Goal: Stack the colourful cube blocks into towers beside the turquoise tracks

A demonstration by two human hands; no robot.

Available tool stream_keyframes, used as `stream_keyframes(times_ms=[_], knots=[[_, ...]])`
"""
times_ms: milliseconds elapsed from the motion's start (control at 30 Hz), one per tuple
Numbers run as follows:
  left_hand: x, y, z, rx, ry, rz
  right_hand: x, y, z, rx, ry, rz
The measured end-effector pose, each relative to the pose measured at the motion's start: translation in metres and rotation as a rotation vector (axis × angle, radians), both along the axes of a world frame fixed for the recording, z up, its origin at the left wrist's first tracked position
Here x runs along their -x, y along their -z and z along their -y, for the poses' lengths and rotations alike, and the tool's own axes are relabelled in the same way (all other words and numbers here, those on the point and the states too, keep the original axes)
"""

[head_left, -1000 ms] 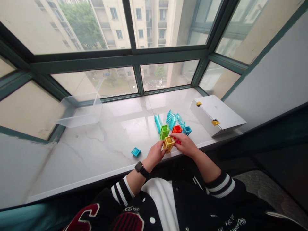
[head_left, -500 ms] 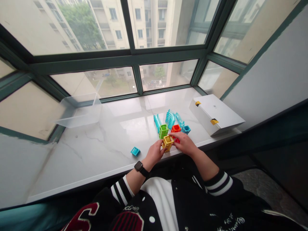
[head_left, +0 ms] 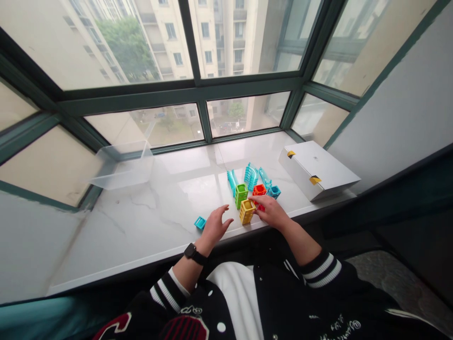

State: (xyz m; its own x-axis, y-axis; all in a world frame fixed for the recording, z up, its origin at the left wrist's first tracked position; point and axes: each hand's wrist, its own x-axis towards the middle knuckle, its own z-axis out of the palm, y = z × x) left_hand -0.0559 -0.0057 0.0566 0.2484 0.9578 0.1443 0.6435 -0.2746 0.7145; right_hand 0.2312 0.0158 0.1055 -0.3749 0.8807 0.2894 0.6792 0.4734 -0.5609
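Note:
A yellow block tower stands near the front edge of the white marble sill. My right hand rests beside it, fingertips touching its upper right side. My left hand hovers to the tower's left with fingers spread, holding nothing. A small blue block lies just left of that hand. Behind the yellow tower stand a green tower and a red block, with light-blue curved track pieces and another blue block further back.
A white cardboard box with yellow tape sits at the right end of the sill. A clear plastic tub stands at the back left against the window frame. The sill's front edge runs just beyond my wrists.
My left hand has let go of the yellow tower and drawn back to the left, fingers opening. The tower now stands on the sill with only my right hand at it.

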Motion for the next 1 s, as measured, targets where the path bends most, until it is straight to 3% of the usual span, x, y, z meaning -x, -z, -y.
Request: stream_keyframes(times_ms=[167,400,567,1000], knots=[[0.061,0.013,0.013,-0.116,-0.219,-0.099,-0.001,0.0,0.0,-0.019,-0.004,0.016],[0.115,0.047,0.044,-0.009,-0.413,-0.035,-0.002,-0.004,0.001,-0.02,-0.002,0.051],[0.117,0.053,0.051,0.056,-0.407,0.019,-0.002,-0.007,0.0,-0.038,-0.011,0.059],[0.101,0.06,0.038,0.036,-0.391,0.002,-0.002,-0.008,-0.001,-0.035,0.001,0.068]])
